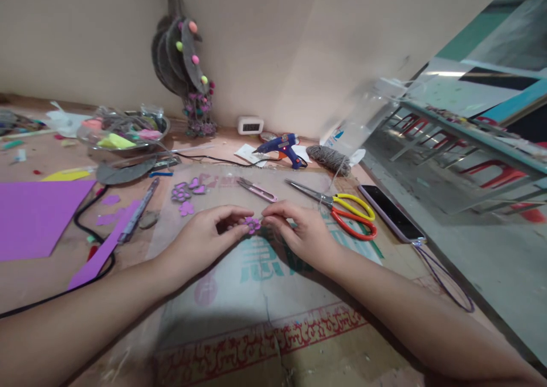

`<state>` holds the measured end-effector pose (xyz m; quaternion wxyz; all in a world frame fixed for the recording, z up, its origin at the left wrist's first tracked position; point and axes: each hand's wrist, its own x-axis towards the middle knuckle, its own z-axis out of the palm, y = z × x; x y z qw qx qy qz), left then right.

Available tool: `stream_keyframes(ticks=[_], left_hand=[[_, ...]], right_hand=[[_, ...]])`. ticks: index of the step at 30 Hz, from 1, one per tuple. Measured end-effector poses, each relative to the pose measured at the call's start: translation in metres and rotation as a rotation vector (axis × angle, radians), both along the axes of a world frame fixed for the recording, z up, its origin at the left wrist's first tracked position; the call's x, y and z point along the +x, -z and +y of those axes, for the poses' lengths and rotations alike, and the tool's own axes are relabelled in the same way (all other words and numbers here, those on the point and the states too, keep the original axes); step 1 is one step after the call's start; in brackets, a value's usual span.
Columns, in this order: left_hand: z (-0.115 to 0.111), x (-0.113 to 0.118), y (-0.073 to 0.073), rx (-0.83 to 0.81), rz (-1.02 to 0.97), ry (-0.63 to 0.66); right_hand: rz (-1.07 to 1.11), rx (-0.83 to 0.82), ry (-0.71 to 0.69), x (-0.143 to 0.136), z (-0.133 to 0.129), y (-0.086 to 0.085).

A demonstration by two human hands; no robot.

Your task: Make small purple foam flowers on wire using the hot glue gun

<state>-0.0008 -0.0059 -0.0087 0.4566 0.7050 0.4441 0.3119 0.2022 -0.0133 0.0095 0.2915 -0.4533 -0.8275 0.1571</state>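
Observation:
A small purple flower piece (252, 224) is pinched between the thumb and fingers of my left hand (209, 230). Close beside it, the thumb and fingertips of my right hand (299, 230) are pressed together; what they grip is too small to make out. Several purple flower pieces with grey edging (182, 192) lie beyond my left hand, with a plain purple one (186, 208) nearer. Pink-handled snips (260, 192) rest just past my fingertips. Large scissors with yellow and red handles (333, 202) lie beyond my right hand.
A blue glue gun (282, 147), grey yarn (329, 159) and white clock (250, 126) stand at the back. A phone (391, 213) lies right. Purple sheet (43, 219), pen (139, 210), black cord and a filled metal bowl (166, 126) are left. Grey hanging ornament (177, 56) is by the wall.

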Motion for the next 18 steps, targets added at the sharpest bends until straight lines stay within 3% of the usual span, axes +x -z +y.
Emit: stream_keyframes(ticks=[6, 18], left_hand=[[-0.0006, 0.0004, -0.0040, 0.080, 0.020, 0.029], [-0.0020, -0.0003, -0.0043, 0.079, 0.044, 0.028]], right_hand=[[-0.075, 0.085, -0.039, -0.0011, 0.0008, 0.0035], [-0.172, 0.246, -0.114, -0.0004, -0.0005, 0.0089]])
